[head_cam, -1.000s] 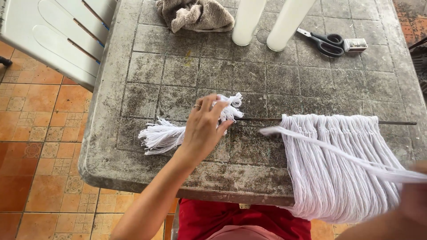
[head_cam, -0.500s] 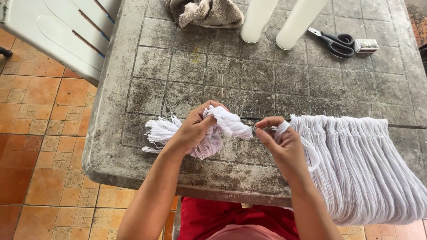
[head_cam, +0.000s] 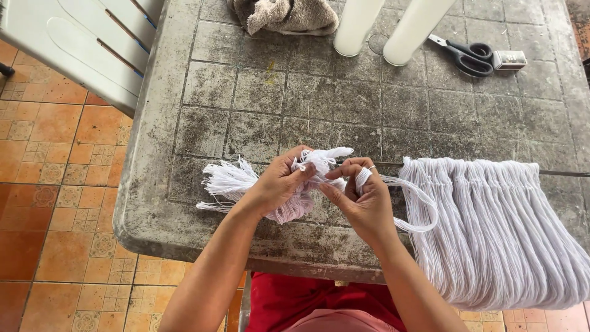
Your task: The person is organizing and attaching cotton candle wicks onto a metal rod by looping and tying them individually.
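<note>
- Head view: your left hand (head_cam: pixel 279 184) is closed around a bundle of white cords (head_cam: pixel 230 184) at the counter's (head_cam: pixel 246 92) near edge, keeping them gathered.
- Your right hand (head_cam: pixel 362 200) pinches one looped cord (head_cam: pixel 418 209), just beside the rod (head_cam: pixel 562 173) carrying the hanging cords.

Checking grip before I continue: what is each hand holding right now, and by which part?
The left hand clasps the loose bundle of white cords near its looped end. The right hand pinches a single white cord at its fold beside that bundle.
</note>
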